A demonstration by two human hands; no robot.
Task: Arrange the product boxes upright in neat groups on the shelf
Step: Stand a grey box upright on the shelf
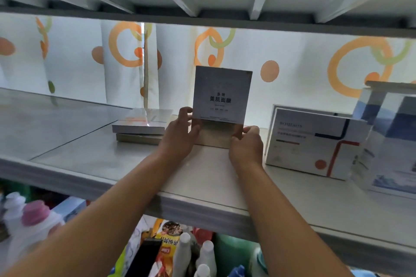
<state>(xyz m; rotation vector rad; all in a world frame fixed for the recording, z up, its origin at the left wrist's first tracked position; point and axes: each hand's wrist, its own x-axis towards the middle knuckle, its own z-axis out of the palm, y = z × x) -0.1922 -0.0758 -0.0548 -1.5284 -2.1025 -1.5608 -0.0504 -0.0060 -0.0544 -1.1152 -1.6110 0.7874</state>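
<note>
Holding the white-and-gold box (pixel 221 105) upright between both hands, you've got it standing on the shelf (pixel 94 153) dead ahead of you, face toward you, long axis vertical. Left hand (pixel 180 132) wraps the lower left edge, fingers curled round it with fingertips on the front face; right hand (pixel 246 144) pinches the lower right corner, thumb and fingers on the gold band. Both hands sit low on the box, about equally near, so the top is free to tip back or forward, my read. Just beyond your left hand lie two flat boxes (pixel 141 127) stacked on their sides, long axis running left-right, still to be stood up; the left hand is clearly the nearer one for those. To the right of your right hand, apart from it, a white box with red and navy lines (pixel 315 141) stands leaning back, with blue-and-white boxes (pixel 391 137) further right. Next call looks like settling this box square, then reaching left.
</note>
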